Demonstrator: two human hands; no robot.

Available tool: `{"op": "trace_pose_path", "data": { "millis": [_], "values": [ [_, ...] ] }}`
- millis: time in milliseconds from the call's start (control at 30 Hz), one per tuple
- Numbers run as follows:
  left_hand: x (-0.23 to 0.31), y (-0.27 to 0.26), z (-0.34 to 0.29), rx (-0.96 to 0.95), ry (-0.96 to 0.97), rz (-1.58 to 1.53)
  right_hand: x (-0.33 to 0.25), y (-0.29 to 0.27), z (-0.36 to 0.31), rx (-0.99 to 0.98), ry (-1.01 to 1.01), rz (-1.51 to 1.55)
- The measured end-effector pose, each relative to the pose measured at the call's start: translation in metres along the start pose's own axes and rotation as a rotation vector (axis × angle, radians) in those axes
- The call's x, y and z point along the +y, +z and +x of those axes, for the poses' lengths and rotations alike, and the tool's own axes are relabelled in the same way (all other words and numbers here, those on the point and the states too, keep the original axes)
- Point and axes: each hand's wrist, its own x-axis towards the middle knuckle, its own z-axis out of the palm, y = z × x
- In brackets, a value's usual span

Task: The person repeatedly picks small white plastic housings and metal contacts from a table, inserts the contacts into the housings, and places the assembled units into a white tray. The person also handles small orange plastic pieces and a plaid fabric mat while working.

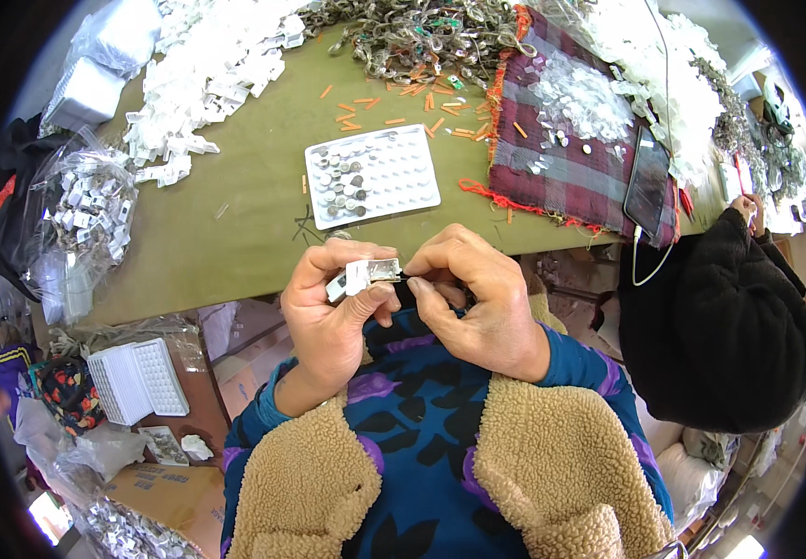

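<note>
Just past the table's near edge, my left hand (pixel 325 321) is closed, pinching a small white plastic casing (pixel 362 275) with clear and grey parts between thumb and fingers. My right hand (pixel 479 296) is closed in a pinch at the casing's right end. A thin dark tip shows at its fingertips; what it belongs to is hidden. On the table beyond my hands lies a white tray (pixel 405 201) with rows of small hollows. Round silvery and dark discs (pixel 356 181) sit mostly in its left part.
Orange strips (pixel 394 121) are scattered behind the tray. White casings (pixel 198 93) heap at left beside a filled plastic bag (pixel 95 210). Tangled metallic strips (pixel 421 42) lie at the back. A plaid cloth (pixel 524 186) bears clear pieces and a phone (pixel 647 177). Another person's dark sleeve (pixel 729 307) is at right.
</note>
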Motion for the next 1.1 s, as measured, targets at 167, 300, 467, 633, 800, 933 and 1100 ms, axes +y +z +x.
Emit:
{"op": "trace_pose_path", "data": {
  "millis": [167,300,467,633,800,933,1100],
  "values": [
    [-0.001,0.003,-0.004,-0.026,0.090,0.121,0.006,0.003,-0.003,0.018,-0.055,-0.023],
    [-0.001,0.005,-0.005,-0.061,0.129,0.176,0.014,0.006,-0.002,0.079,-0.175,-0.056],
    [-0.001,0.004,-0.004,-0.070,0.152,0.144,0.014,0.006,-0.002,0.082,-0.123,-0.032],
    [-0.006,0.001,-0.003,-0.055,0.141,0.106,0.014,0.009,-0.002,0.030,0.063,0.067],
    [-0.010,0.000,-0.002,-0.028,0.042,-0.047,0.016,0.009,-0.003,-0.027,0.199,0.160],
    [-0.011,0.002,-0.001,0.003,-0.002,-0.093,0.018,0.007,-0.001,0.010,0.008,-0.001],
    [-0.012,0.001,0.000,-0.019,0.030,-0.047,0.019,0.008,-0.002,0.078,-0.077,-0.027]
  ]
}}
